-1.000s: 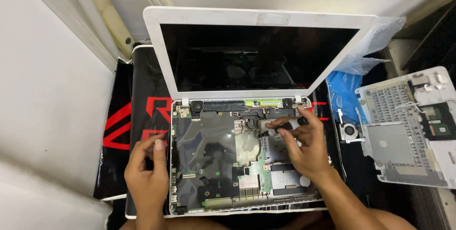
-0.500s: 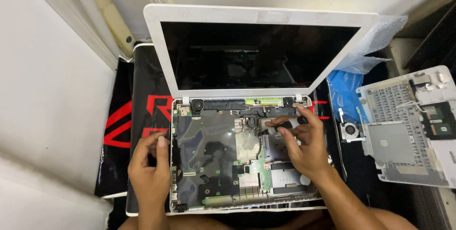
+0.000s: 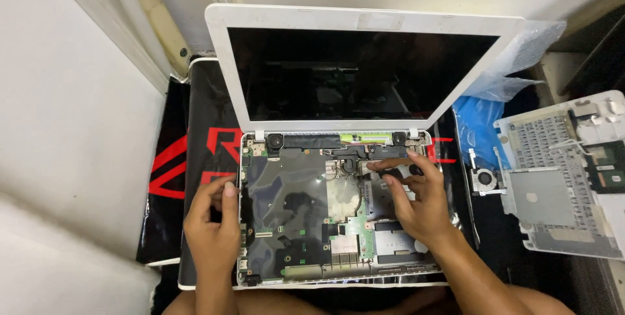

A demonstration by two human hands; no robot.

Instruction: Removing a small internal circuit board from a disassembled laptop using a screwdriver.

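One opened white laptop [image 3: 338, 159] on a black-and-red mat [image 3: 195, 159], motherboard [image 3: 293, 224] exposed. Left hand [image 3: 211, 227] shifted slightly up the laptop's left edge, fingers curled against it; right hand [image 3: 416, 198] still open-fingered, pressing near the hinge, gripping nothing. Right of the laptop, removed keyboard cover [image 3: 566, 185], then small fan [image 3: 485, 178].

A dark, rectangular laptop screen in a white frame [image 3: 361, 71] stands upright along the black-and-red mat's [image 3: 208, 152] far edge.

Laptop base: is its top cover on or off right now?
Off. The laptop base shows bare motherboard and speakers; the removed keyboard cover lies upside down to the right. The screen stands open, dark.
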